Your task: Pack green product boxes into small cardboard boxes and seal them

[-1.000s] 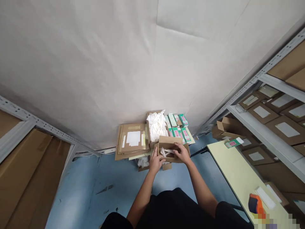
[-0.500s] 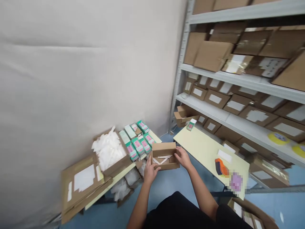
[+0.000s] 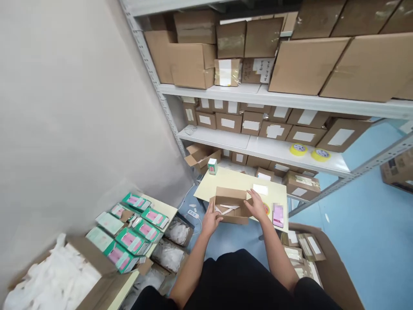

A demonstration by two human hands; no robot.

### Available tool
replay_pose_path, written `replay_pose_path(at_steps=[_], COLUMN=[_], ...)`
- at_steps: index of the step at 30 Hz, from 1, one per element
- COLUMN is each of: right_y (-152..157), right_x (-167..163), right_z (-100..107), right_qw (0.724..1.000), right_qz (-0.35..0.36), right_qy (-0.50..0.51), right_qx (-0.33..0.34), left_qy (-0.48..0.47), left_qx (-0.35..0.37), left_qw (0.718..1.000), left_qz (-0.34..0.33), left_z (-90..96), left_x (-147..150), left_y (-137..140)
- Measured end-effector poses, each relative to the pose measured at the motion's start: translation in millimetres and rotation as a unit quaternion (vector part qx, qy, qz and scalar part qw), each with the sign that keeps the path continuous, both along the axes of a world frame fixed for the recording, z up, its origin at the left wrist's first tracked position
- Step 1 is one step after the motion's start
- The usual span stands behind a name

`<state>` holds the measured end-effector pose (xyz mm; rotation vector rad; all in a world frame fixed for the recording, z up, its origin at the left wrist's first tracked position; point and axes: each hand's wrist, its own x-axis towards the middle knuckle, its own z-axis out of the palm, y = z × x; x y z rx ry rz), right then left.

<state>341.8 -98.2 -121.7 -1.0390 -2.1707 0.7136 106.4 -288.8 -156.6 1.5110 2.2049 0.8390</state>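
Observation:
Between my two hands I carry an open cardboard box (image 3: 231, 219), its top flaps raised. Thin white strips (image 3: 229, 207) lie inside it; what they are I cannot make out. My left hand (image 3: 211, 219) wraps the box's left end, thumb toward the front wall. My right hand (image 3: 257, 205) grips the right end, fingers over the rim. Beyond the box is a pale yellow table (image 3: 206, 184), partly hidden by the box and my right hand. On it are a small green-and-white box (image 3: 212, 166), a white label sheet (image 3: 260, 189) and a phone (image 3: 278, 215).
Metal shelving (image 3: 219, 91) full of cartons rises behind the table, with yellow tape rolls (image 3: 298, 149) on one shelf. At left a side table holds green-and-pink boxes (image 3: 132, 240) and a carton of white material (image 3: 54, 275). A large carton (image 3: 335, 267) stands at lower right.
My view has turned right, from the side table toward the shelving. The cardboard box has come with my hands and now overlaps the near edge of the yellow table.

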Motion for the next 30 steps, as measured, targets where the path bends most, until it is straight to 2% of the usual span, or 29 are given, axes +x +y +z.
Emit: replay_pose_path(at_steps=[4,10,14,20,25,30], right_y=[21.5,50.4,69.3,94.0,105.7,113.9], right_x=[8.4,-5.7,-34.3,-99.2,-149.8,-191.7], right_z=[0.8,1.9,5.2,3.9,-14.1,-30.7], right_qw=[0.999,0.995,0.991,0.988,0.985,0.984], right_qz=[-0.037,-0.093,-0.124,-0.137,-0.137,-0.13], right_qy=[-0.013,-0.033,-0.04,-0.052,-0.064,-0.041], right_qx=[-0.011,-0.026,-0.029,-0.052,-0.086,-0.117], left_qy=[0.025,0.032,-0.002,-0.016,-0.019,-0.044], left_qx=[-0.006,-0.033,-0.049,-0.068,-0.101,-0.064], left_qw=[0.999,0.997,0.993,0.987,0.979,0.977], left_qz=[-0.024,-0.069,-0.107,-0.145,-0.178,-0.198], left_z=[-8.3,-37.1,-53.7,-75.2,-85.9,-84.0], left_x=[-17.6,-60.1,-96.6,-144.4,-164.4,-180.6], left_y=[43.4,108.8,155.7,217.2,236.1,235.5])
